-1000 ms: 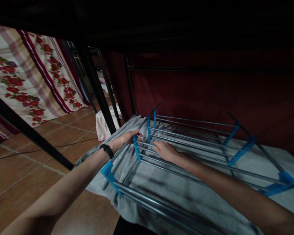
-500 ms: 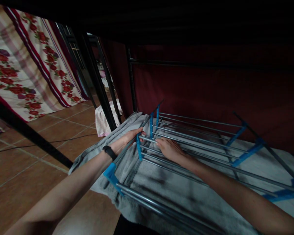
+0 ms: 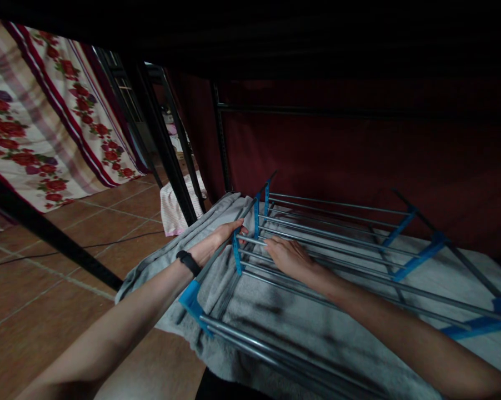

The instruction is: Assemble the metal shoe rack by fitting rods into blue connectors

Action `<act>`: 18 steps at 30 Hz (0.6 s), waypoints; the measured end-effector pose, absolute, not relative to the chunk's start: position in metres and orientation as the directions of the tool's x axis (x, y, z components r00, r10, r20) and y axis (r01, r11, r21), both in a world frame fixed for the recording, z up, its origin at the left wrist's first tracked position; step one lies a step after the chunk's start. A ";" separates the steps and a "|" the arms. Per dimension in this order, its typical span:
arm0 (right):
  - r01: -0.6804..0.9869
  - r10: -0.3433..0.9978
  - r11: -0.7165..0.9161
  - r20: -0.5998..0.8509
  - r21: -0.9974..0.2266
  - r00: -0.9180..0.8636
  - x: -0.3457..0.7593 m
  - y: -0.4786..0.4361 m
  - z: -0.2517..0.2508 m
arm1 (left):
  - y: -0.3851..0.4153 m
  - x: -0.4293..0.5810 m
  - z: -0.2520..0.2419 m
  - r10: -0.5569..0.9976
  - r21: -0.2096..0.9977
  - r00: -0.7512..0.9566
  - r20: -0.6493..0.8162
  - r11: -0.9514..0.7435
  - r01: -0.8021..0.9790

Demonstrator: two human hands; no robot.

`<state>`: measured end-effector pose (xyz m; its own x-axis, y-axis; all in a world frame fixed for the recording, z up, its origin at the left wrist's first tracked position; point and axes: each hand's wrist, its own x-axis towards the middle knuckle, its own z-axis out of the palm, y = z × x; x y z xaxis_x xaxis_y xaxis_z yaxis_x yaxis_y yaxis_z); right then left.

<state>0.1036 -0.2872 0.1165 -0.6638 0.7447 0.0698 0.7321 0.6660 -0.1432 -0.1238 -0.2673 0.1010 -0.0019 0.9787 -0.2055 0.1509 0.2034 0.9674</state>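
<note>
A rack of grey metal tubes [image 3: 425, 299] with blue plastic brackets [image 3: 237, 253] lies on a grey blanket [image 3: 271, 322]. My left hand [image 3: 233, 229], with a black band on its wrist, is closed around the rack's end bar, beside a blue bracket. The fingers of my right hand [image 3: 284, 254] are wrapped over a metal tube just right of that bracket; its fingertips are partly hidden. A larger blue corner bracket [image 3: 195, 308] shows nearer to me, below my left wrist.
Black metal posts [image 3: 167, 144] and a dark overhead frame surround the blanket-covered surface. Dark red cloth [image 3: 350, 150] hangs behind. At the left are a floral curtain [image 3: 63, 116], a tiled floor [image 3: 46, 289] with a cable, and a striped cloth [image 3: 173, 208].
The view has shifted slightly. Both hands stay in nearly the same places on the rack, with the right hand's fingers a little flatter over the tube.
</note>
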 end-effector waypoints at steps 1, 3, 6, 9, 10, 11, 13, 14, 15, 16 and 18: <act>0.731 0.744 0.666 0.068 -0.148 -0.664 0.103 -0.287 0.116 | -0.267 -0.124 0.101 0.973 0.964 -0.002 -0.233 0.231 0.130; 0.731 0.747 0.662 0.069 -0.166 -0.661 0.103 -0.285 0.116 | -0.266 -0.124 0.101 0.958 0.954 -0.005 -0.287 0.286 0.087; 0.736 0.757 0.649 0.067 -0.192 -0.650 0.103 -0.283 0.116 | -0.267 -0.123 0.102 0.944 0.943 -0.002 -0.329 0.329 0.059; 0.741 0.766 0.635 0.051 -0.219 -0.641 0.102 -0.280 0.117 | -0.267 -0.122 0.102 0.936 0.936 0.009 -0.351 0.351 0.033; 0.742 0.768 0.630 0.038 -0.230 -0.640 0.102 -0.279 0.118 | -0.267 -0.122 0.102 0.936 0.936 0.006 -0.353 0.352 0.021; 0.743 0.768 0.625 0.022 -0.240 -0.640 0.101 -0.278 0.118 | -0.267 -0.122 0.102 0.936 0.935 0.003 -0.353 0.353 0.011; 0.742 0.765 0.622 -0.008 -0.250 -0.644 0.100 -0.275 0.119 | -0.267 -0.123 0.101 0.937 0.937 -0.005 -0.350 0.350 0.005; 0.742 0.763 0.623 -0.013 -0.248 -0.646 0.100 -0.274 0.118 | -0.266 -0.123 0.101 0.938 0.938 -0.006 -0.346 0.346 0.011; 0.740 0.761 0.627 -0.010 -0.241 -0.648 0.099 -0.274 0.118 | -0.266 -0.124 0.100 0.939 0.939 -0.008 -0.344 0.344 0.020; 0.740 0.761 0.632 0.002 -0.229 -0.649 0.099 -0.274 0.117 | -0.267 -0.125 0.099 0.940 0.939 -0.005 -0.342 0.342 0.031; 0.742 0.761 0.642 0.040 -0.195 -0.648 0.098 -0.277 0.116 | -0.269 -0.125 0.099 0.942 0.941 0.011 -0.334 0.333 0.053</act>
<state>0.0985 -0.2769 0.1162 -0.6475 0.7610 0.0397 0.7420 0.6415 -0.1947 -0.1248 -0.2686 0.0993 0.0109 0.9425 -0.3341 0.0530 0.3331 0.9414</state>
